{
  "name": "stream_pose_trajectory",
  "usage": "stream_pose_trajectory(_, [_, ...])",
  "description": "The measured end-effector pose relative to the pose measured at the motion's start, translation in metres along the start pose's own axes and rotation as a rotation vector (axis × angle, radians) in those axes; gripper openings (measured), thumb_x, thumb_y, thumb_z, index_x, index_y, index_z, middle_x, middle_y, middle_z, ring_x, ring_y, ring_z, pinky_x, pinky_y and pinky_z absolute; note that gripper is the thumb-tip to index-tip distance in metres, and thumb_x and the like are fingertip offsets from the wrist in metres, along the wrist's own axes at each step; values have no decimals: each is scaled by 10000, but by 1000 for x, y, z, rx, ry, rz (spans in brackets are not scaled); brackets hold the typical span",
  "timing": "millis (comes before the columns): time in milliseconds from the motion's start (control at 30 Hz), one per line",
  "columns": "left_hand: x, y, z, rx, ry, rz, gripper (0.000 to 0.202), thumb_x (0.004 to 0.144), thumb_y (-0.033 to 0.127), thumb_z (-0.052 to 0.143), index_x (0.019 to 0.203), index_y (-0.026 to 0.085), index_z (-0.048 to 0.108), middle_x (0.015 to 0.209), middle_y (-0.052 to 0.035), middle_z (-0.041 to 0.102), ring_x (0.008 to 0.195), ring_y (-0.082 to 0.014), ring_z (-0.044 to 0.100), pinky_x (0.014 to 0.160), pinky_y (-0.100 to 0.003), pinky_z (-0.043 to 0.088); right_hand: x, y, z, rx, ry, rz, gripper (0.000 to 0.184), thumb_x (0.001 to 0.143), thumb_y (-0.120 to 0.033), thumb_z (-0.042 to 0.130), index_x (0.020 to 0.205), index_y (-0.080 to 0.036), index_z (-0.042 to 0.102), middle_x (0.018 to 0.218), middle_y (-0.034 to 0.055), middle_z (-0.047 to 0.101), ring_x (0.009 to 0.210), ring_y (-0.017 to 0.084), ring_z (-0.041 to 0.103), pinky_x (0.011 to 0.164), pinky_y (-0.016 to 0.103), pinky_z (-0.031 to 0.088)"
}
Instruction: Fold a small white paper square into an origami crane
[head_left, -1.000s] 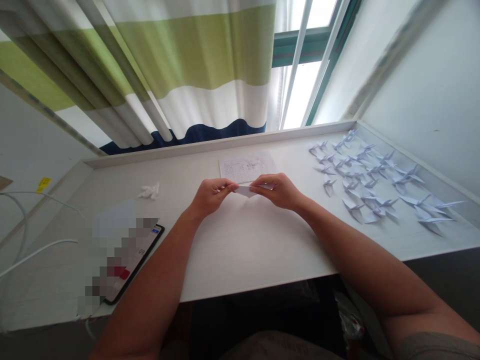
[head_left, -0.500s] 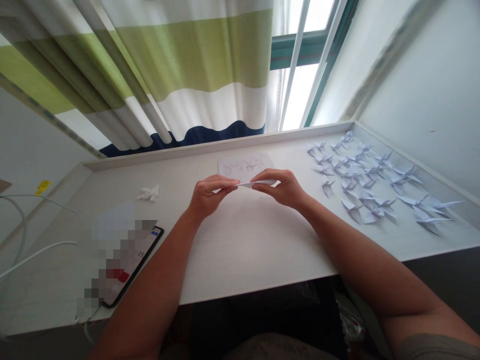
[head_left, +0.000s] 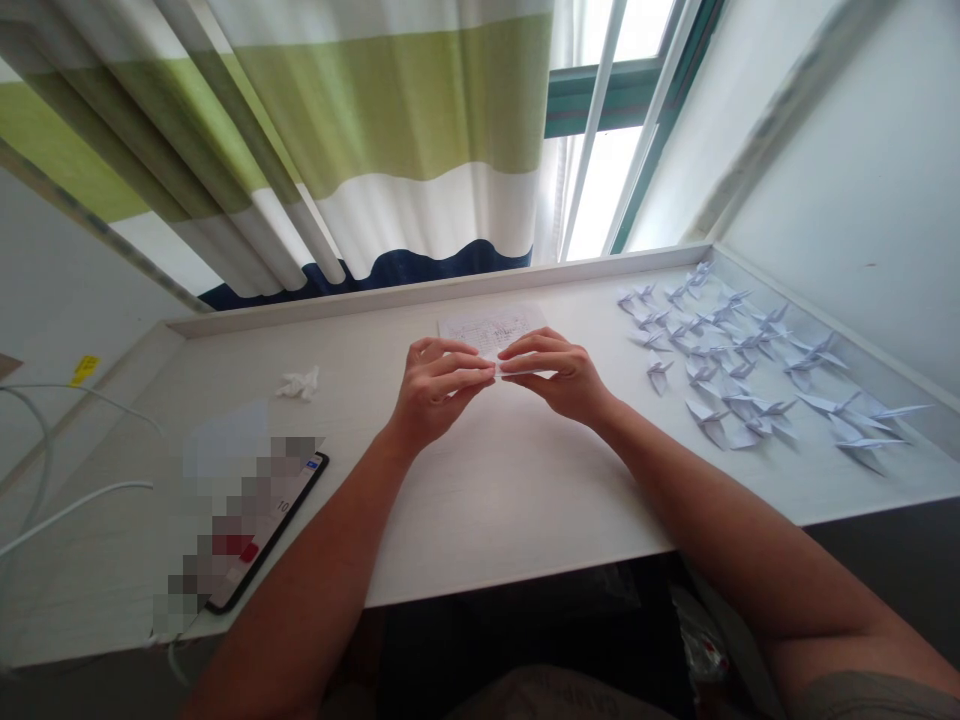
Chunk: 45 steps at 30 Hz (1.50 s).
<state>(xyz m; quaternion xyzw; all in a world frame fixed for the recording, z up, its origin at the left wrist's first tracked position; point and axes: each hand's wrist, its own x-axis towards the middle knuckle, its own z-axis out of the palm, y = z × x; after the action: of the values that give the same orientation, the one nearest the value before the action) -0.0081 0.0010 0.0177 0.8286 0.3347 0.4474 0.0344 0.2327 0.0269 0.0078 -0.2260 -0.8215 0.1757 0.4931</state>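
Observation:
My left hand [head_left: 436,392] and my right hand [head_left: 556,375] meet fingertip to fingertip above the middle of the white desk [head_left: 487,490]. Between them they pinch a small folded piece of white paper [head_left: 498,371], almost wholly hidden by the fingers. Just behind the hands a printed sheet [head_left: 491,328] lies flat on the desk. Several folded paper cranes [head_left: 739,365] are spread over the right side of the desk.
A phone [head_left: 259,530] lies near the front left edge, beside a pale sheet [head_left: 225,440]. A crumpled white scrap [head_left: 298,382] sits further back on the left. White cables [head_left: 67,500] run at the far left. A striped curtain [head_left: 337,140] and a window [head_left: 622,120] stand behind.
My hands have drawn together. The folded paper, earlier stretched out between them and plainly seen, is now nearly covered by the fingertips. My left hand's fingers have spread over it.

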Motion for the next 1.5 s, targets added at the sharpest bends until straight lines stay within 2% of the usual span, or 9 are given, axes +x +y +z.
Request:
stream_pose_trajectory(167, [-1,-2,-5,99,90,49,114,981,341,752,903,368,831,973,20,859,1026,-263,754,1047,-522,418,1,-2,-5,-117,94,-21,112,951,-339,804,1060,-316,818,1145,79,810,1081,286,732,961,510,602])
stream_pose_trajectory(333, [-1,-3,-8,132,75,44,97,977,354,753,932,375,836,997,15,861,1063,-280,751,1041,-528,426,3,-7,-9,-159,58,-28,117,946,-350,806,1061,-335,814,1191,78,788,1186,317,700,1040,559,563])
stream_pose_trajectory(600, [-2,1,0,32,2,-16,95,987,363,744,990,321,829,1006,-14,862,1050,-259,788,1062,-494,456,1,-6,-2,-125,10,-30,69,985,-341,764,946,-317,816,1016,49,815,1015,266,724,941,484,562])
stream_pose_trajectory(800, [-2,-3,-1,70,-70,-41,116,1001,369,732,943,350,831,933,14,863,1011,-252,807,1220,-556,289,-2,-2,1,-122,-51,16,132,1006,-369,734,926,-304,817,941,43,814,953,253,713,925,459,526])
stream_pose_trajectory(1000, [-3,-4,1,49,-5,-127,122,964,350,768,860,342,830,925,14,861,948,-254,815,1247,-592,249,1,9,-12,-185,-38,64,168,983,-384,761,861,-276,800,898,54,811,941,265,717,941,469,502])
stream_pose_trajectory(1200, [-8,-15,10,-91,93,-412,61,844,380,868,833,320,866,845,-7,852,859,-251,790,1170,-589,431,1,21,-18,-1,107,286,295,929,-521,781,818,-248,782,875,66,803,840,252,720,855,444,564])
stream_pose_trajectory(1333, [-9,-22,11,-416,122,-680,321,786,543,897,855,230,875,828,-68,841,782,-258,779,781,-417,618,4,28,-21,235,420,511,377,833,-583,845,804,-214,773,791,48,771,799,223,724,852,418,594])
stream_pose_trajectory(1367, [-9,-22,12,-492,112,-718,383,753,582,912,847,214,871,816,-78,836,750,-248,770,726,-387,614,5,28,-20,287,426,541,390,813,-591,857,811,-209,781,796,51,773,811,220,727,860,411,596])
stream_pose_trajectory(1500, [-8,-14,16,-682,-1,-833,462,640,607,972,827,198,863,810,-86,829,716,-223,749,692,-352,602,5,20,-11,529,179,698,518,819,-699,802,923,-192,831,974,101,820,943,240,753,872,390,605])
